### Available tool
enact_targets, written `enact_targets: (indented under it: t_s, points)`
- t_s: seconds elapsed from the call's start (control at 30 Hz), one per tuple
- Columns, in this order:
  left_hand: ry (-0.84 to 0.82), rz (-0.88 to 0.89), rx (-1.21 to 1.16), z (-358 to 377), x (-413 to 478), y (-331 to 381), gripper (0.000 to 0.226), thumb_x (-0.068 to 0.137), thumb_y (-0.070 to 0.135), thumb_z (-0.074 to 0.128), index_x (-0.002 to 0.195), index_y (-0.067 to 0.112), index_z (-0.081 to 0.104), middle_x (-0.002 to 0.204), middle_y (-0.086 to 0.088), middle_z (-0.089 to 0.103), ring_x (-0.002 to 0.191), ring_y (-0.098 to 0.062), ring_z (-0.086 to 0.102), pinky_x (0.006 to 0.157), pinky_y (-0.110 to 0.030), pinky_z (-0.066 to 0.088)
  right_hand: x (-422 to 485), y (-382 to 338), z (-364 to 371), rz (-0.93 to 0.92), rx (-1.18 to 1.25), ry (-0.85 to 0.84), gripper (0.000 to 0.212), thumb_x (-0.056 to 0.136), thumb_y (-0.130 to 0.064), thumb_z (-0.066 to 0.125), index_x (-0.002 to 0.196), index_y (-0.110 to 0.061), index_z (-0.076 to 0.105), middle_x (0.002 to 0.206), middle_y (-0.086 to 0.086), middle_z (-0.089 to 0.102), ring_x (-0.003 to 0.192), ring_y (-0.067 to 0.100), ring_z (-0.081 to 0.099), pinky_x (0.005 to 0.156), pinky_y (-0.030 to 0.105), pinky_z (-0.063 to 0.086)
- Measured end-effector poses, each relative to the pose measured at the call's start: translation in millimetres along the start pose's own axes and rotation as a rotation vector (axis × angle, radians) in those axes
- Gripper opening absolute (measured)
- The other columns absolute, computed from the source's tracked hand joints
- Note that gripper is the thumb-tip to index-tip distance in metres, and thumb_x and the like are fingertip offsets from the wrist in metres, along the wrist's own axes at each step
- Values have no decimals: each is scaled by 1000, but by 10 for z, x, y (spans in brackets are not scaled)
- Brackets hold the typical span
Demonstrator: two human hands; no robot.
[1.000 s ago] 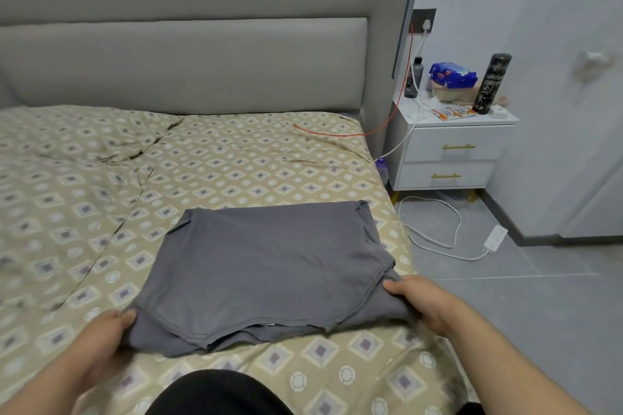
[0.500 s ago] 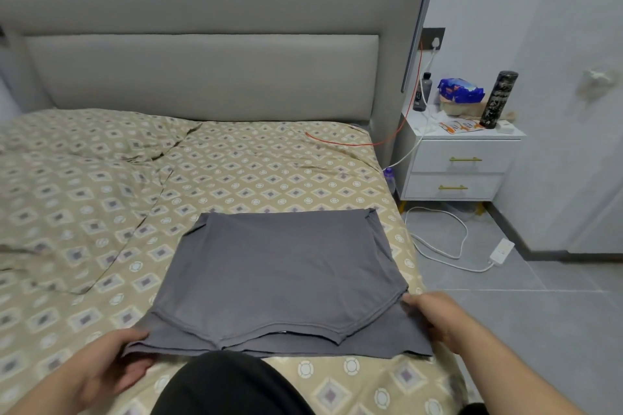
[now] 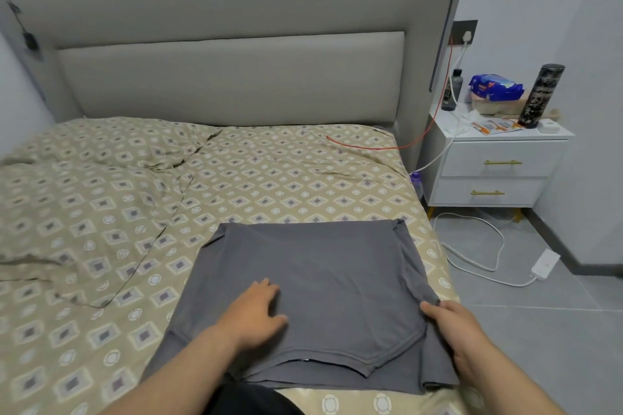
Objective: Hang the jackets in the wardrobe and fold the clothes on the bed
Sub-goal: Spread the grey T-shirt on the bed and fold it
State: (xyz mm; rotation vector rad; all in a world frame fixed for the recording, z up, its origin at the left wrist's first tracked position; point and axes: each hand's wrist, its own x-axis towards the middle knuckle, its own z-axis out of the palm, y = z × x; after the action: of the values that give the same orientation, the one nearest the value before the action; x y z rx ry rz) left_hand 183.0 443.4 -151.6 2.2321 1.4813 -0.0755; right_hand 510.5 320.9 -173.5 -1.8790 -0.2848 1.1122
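Observation:
A dark grey shirt (image 3: 323, 273) lies folded into a rough square near the right front corner of the bed (image 3: 101, 212). My left hand (image 3: 253, 310) rests flat on the middle of the shirt, fingers spread and straight. My right hand (image 3: 451, 323) sits at the shirt's right edge, with the thumb on top of the cloth and the fingers curled at the edge, gripping it. No jackets or wardrobe show in the head view.
A rumpled patterned cover (image 3: 67, 178) lies over the bed's left half. A red cable (image 3: 371, 145) trails onto the mattress. The white nightstand (image 3: 495, 168) at right holds a bottle, a blue packet and a dark flask. A power strip (image 3: 544, 263) lies on the grey floor.
My left hand let go of the shirt's front left corner and moved onto its middle. The right hand stayed at the right edge. The camera tilted up and moved closer.

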Motion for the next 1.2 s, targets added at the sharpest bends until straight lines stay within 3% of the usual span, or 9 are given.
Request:
enact_targets:
  t_s: [0.17,0.47,0.6,0.67,0.73,0.83,0.93,1.07,1.2]
  points:
    - [-236,71,411,322,314,218,107,80,76,39,157,18,-7,164,-8,-14,151,-23,-12,122,-44,-4,79,-71,50,-18,16,61,17,78,-11,73,72,-6,58,85,27,70,78,39,69,79,56,56]
    - [-248,244,353,725,690,843,148,50,91,51,153,11,-18,160,-12,-26,146,-25,-28,118,-48,-16,126,-210,118,-29,258,-276,39,85,11,52,114,-13,66,98,15,75,86,34,73,67,41,59]
    - [-242,171,-288,557,698,854,106,75,79,51,155,15,25,164,-4,10,151,-16,2,122,-34,-1,-20,-384,418,-194,224,-415,55,83,17,47,119,-23,64,108,8,75,98,30,72,77,40,59]
    - [-255,93,-938,463,665,864,59,86,59,56,125,16,67,138,-4,58,134,-14,47,111,-25,35,-157,-427,678,-308,57,-483,63,80,18,47,122,-27,62,112,1,74,104,21,70,83,33,57]
    - [-174,-21,-1282,383,660,840,40,95,44,53,103,12,75,106,-2,75,105,-16,67,93,-26,51,-290,-374,944,-422,-170,-546,73,74,15,48,123,-38,60,114,-12,72,106,6,67,85,20,53]
    - [-111,-162,-1341,380,699,741,22,96,32,60,88,12,63,77,1,71,79,-15,67,78,-31,54,-409,-131,1222,-493,-469,-584,83,74,2,51,137,-52,43,132,-23,60,122,-3,54,96,12,42]
    - [-88,-227,-1315,435,764,677,19,91,17,66,107,5,63,98,-9,74,94,-22,70,90,-38,55,-465,-2,1320,-491,-583,-499,82,78,-6,50,150,-40,34,144,-19,49,132,2,46,105,13,35]
    - [-91,-257,-1321,328,839,695,22,90,6,60,111,9,64,99,-9,74,92,-22,71,80,-34,57,-569,-138,1383,-523,-546,-510,70,78,-3,49,131,-48,48,119,-20,65,107,-5,59,89,11,44]
    - [-83,-277,-1382,-78,858,399,27,88,-4,52,109,7,65,95,-14,74,82,-25,71,69,-30,55,-699,-401,1781,-565,-421,-589,46,79,4,47,108,-28,62,90,-9,69,77,-5,60,65,8,41]
